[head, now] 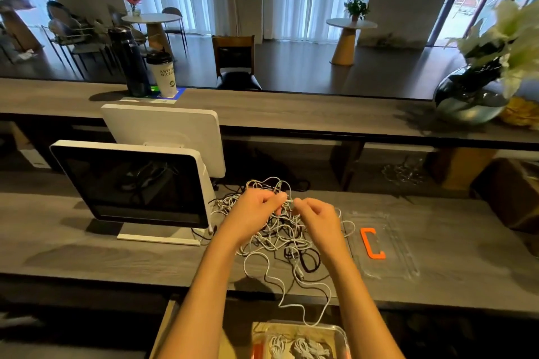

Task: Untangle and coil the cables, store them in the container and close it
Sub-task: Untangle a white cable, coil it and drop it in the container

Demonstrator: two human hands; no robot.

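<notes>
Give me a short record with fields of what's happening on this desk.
Activity: untangling
Left hand: pinches a white strand
Right hand: pinches a white strand
Tangled pile of white and black cables: on the grey wooden desk
Clear plastic lid with orange handle: flat, right of pile
Clear plastic container: open, below desk edge, holds white cables

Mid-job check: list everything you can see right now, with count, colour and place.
cables: tangled pile, white and black, desk centre
lid: one, clear with orange handle, desk right of the cables
container: one, clear, bottom edge, white coils inside
monitors: two, white, desk left
cup: one, white with black lid, counter
bottle: one, dark, beside the cup
vase: one, glass with white flowers, counter right
chair: one, wooden, beyond the counter
left hand: pinches a white cable
right hand: pinches a white cable
</notes>
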